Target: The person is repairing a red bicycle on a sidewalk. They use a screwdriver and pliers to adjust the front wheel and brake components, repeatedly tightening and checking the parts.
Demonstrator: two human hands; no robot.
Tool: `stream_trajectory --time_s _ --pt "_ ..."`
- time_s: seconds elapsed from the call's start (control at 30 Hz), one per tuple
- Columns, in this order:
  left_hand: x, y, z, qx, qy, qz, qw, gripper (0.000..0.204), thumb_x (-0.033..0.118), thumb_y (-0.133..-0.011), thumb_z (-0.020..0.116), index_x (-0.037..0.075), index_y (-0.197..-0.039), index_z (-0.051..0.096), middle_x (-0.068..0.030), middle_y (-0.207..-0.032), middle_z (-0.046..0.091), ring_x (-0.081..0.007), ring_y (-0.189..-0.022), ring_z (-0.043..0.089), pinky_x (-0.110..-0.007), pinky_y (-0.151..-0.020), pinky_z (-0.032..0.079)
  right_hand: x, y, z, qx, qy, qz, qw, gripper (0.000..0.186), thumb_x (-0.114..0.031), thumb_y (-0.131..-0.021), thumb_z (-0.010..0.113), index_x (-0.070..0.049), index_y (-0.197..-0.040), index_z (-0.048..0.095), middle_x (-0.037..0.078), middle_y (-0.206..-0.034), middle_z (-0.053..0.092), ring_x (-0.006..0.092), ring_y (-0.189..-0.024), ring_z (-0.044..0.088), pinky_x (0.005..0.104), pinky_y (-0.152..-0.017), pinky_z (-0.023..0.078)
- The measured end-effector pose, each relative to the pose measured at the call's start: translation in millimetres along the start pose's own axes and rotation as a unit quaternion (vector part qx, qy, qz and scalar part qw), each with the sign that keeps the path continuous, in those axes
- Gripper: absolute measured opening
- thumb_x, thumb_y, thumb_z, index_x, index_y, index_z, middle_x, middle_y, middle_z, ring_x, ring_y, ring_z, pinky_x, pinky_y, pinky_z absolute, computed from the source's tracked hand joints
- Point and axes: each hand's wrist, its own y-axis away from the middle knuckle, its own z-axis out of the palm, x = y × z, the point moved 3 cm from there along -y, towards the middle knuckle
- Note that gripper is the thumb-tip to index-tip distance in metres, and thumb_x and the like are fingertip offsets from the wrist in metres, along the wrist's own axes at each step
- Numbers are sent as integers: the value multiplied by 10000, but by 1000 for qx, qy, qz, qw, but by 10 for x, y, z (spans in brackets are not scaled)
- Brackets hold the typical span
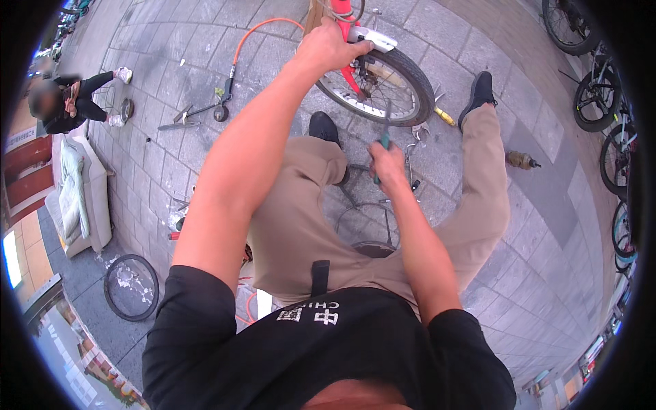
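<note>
In front of me stands a bicycle with a red fork (350, 76), a white mudguard (376, 39) and a spoked front wheel (425, 102). My left hand (328, 49) is closed at the top of the fork, its thumb stretched along the mudguard; some fingers are hidden. Between my knees, below the wheel, my right hand (389, 165) grips a green-handled screwdriver (385, 141). Its thin shaft points up toward the tyre. Near the wheel's lower right lie a yellow-handled tool (444, 116) and a silver wrench (420, 131).
An orange air hose (247, 35) leads to an inflator with a gauge (221, 113) on the paving. A loose tyre (131, 287) lies at lower left, near a worn sofa (96, 198). A person (75, 102) sits at far left. A brownish bottle (523, 160) and parked bicycles (596, 100) are at right.
</note>
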Motion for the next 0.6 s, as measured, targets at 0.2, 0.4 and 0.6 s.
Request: stream_trajectory --time_s 0.2,0.4,0.6 --pt "9 13 -4 13 -7 5 1000 995 674 -762 834 -160 -1243 583 -309 -1103 744 -425 -1068 744 -469 -930 587 -658 59 983 131 -181 17 975 292 -212 -872 683 16 -1026 585 99 -785 612 231 -653 621 416 -600 518" --pt "-3 15 -4 4 -7 6 1000 972 658 -769 837 -154 -1238 581 -300 -1070 753 -409 -1071 746 -467 -943 583 -522 -146 982 163 -66 15 984 368 -213 -872 685 56 -1102 587 180 -846 668 314 -729 671 434 -667 536" --pt "-95 -88 78 -24 21 14 999 966 642 -785 837 -162 -1248 564 -302 -1077 752 -414 -1070 743 -464 -936 585 -467 -404 1057 116 -8 -33 993 273 -183 -898 660 38 -1040 586 99 -782 594 194 -516 543 376 -434 436"
